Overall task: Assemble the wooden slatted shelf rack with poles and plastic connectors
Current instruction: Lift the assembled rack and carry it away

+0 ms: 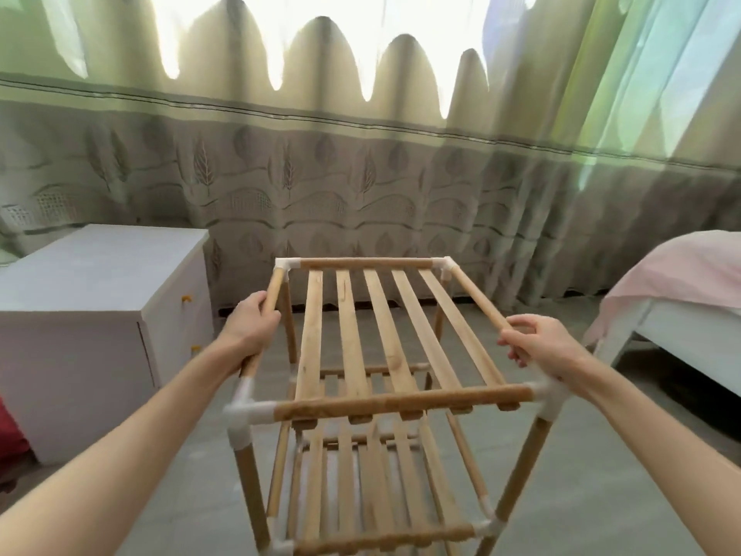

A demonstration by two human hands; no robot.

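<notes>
A patterned curtain (361, 174) was seen across the whole far side, backlit along its top. A white cabinet (100, 298) stood at the left, and the corner of a bed (681, 282) with pink bedding at the right. Grey floor (601, 475) lay beneath.

The rack (385, 355) was observed upright on the floor at centre, between cabinet and bed, with slatted tiers visible below the top one. The top shelf (361, 327) was made up of five slats (377, 327) running near to far, framed by four poles joined at white connectors (248, 407) at the corners. Upright legs (248, 487) ran down from the near connectors.

The left hand (252, 327) was noted on the left side pole (272, 290), fingers wrapped round it and grasping it about midway. The right hand (545, 347) was noted at the right side pole (473, 298), near its near end; thumb and fingers were curled about the pole in a looser pinch. Slight motion blur was recorded at the near corners.
</notes>
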